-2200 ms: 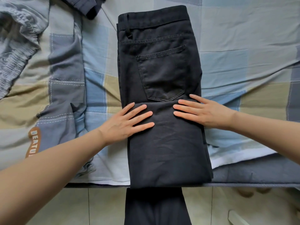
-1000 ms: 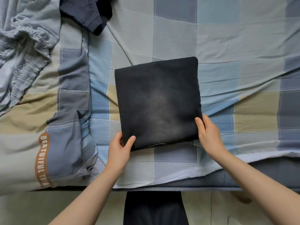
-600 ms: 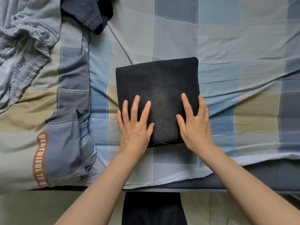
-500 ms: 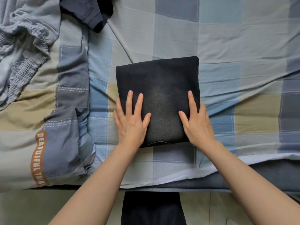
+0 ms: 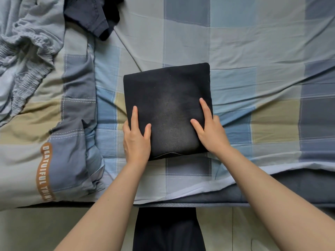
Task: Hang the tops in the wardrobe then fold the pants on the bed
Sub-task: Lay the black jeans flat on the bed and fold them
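Two hands: both rest on one folded pair of black pants point(image 5: 166, 98), which serves as the landmark for every place below.
Crumpled bedding: a grey-blue sheet with a gathered elastic hem point(image 5: 27, 57) lies bunched well to the left of the pants, toward the far side of the bed.
Quilt: a checked quilt with an orange strip reading "BEAUTIFUL THIN…" point(image 5: 44, 171) lies left of the pants, reaching the near edge of the bed.
Dark garment: a navy piece of clothing point(image 5: 90, 13) sits beyond the pants and to their left, well apart, cut off by the top edge of the view.
Left hand: the left hand point(image 5: 136, 140) lies on the near-left corner of the pants, index finger straight along the left edge and thumb stretched over the top surface; the other fingers are hidden past the side, so whether they curl under cannot be told.
Pants: folded into a compact, nearly square packet, flat on the checked bed sheet point(image 5: 253, 51), near the front edge of the bed, with a thin pale seam line showing at the near fold.
Right hand: the right hand point(image 5: 211, 134) lies on the near-right corner, index finger straight along the right edge, thumb spread inward on the cloth; remaining fingers are out of sight beyond the edge.
Floor: pale tiles point(image 5: 226, 230) show below the bed edge, nearer than the pants.
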